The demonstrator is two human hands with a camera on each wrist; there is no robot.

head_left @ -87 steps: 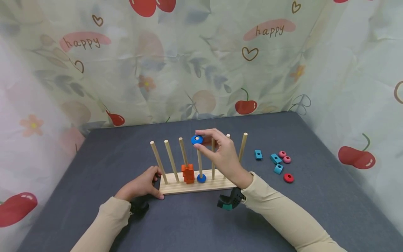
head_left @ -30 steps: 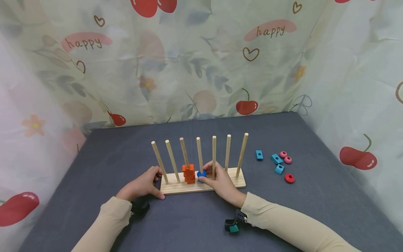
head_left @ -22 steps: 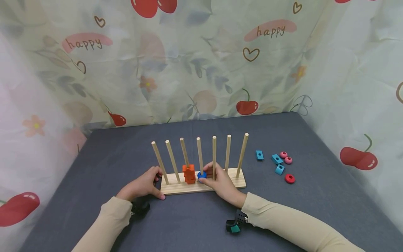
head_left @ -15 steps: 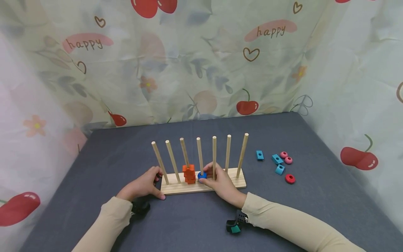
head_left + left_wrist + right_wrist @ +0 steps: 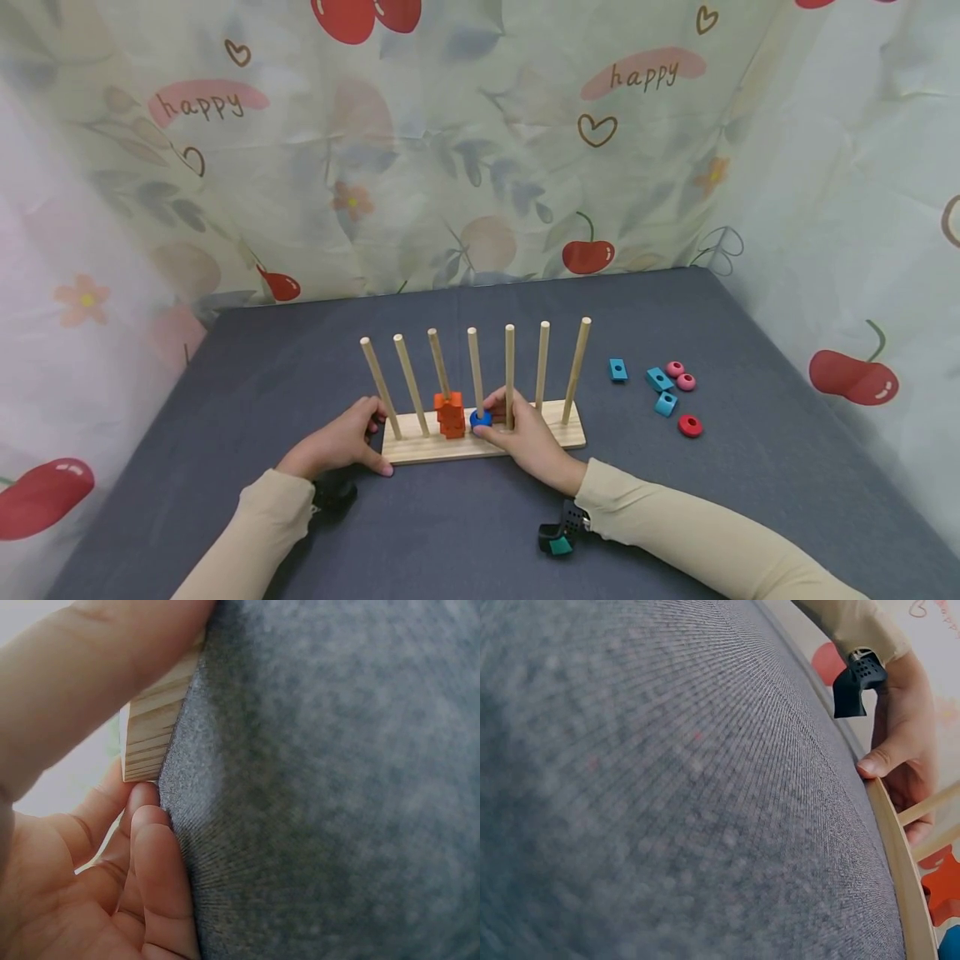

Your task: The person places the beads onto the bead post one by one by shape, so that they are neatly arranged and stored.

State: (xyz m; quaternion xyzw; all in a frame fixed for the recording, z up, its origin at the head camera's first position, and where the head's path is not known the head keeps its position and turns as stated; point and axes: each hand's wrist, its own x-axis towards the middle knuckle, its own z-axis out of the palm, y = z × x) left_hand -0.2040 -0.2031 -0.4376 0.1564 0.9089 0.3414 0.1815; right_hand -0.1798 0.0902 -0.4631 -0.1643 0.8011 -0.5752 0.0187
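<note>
Left hand [image 5: 337,437]: I'm gripping pegboard [image 5: 442,451] at left end | right hand [image 5: 529,437]: I'm pinching blue ring [image 5: 478,421], apparently seating it on middle peg [image 5: 476,367] | next likely calling for release

Soft head-view light, faint shadows; wrist views partly blurred

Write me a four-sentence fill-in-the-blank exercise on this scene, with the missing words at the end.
The wooden base holds ____ pegs.
The right hand pinches a round ____ piece.
The orange stack sits on the ____ peg from the left.
In the head view, the red ring lies to the ____ of the base.

Missing words: seven; blue; third; right.
</note>
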